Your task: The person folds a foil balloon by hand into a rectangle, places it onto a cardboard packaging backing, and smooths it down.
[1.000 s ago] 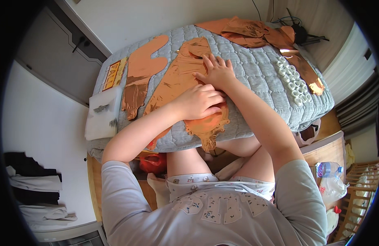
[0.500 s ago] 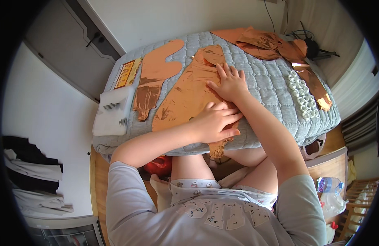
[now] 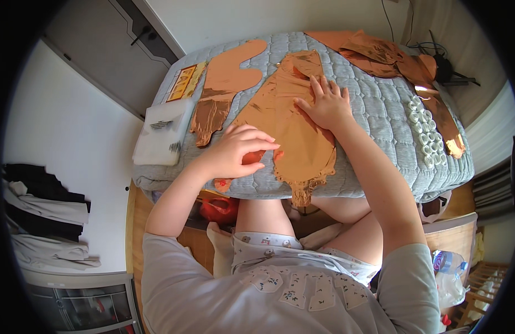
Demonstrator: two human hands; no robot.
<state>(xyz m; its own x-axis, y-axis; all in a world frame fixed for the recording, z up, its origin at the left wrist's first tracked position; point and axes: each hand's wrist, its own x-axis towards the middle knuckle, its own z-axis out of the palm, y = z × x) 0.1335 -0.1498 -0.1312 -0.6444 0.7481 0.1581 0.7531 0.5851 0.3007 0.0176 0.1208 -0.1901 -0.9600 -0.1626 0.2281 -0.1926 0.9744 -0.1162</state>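
Note:
A deflated copper-coloured foil balloon point(image 3: 303, 131) lies flat on the quilted grey mattress point(image 3: 369, 131), with a straight crease down its middle and a crinkled neck at the near edge. My right hand point(image 3: 328, 106) rests palm down on its upper right part, fingers spread. My left hand point(image 3: 235, 153) is over the balloon's lower left side, fingers bent loosely and thumb apart from them. Some foil shows between thumb and fingers, but I see no grip on it. A small piece of foil pokes out below that wrist.
Another flat foil balloon point(image 3: 227, 83) lies left, near a transparent packet point(image 3: 162, 131) and a yellow-red card point(image 3: 186, 82). More crumpled foil point(image 3: 374, 55) spreads along the back right, beside several white rolls point(image 3: 427, 133). A black stand point(image 3: 444, 69) stands at the far right corner.
My left hand has slid left and away from the balloon's lower right part, uncovering the area near the neck. My right hand stays pressed on the foil. The view has shifted slightly.

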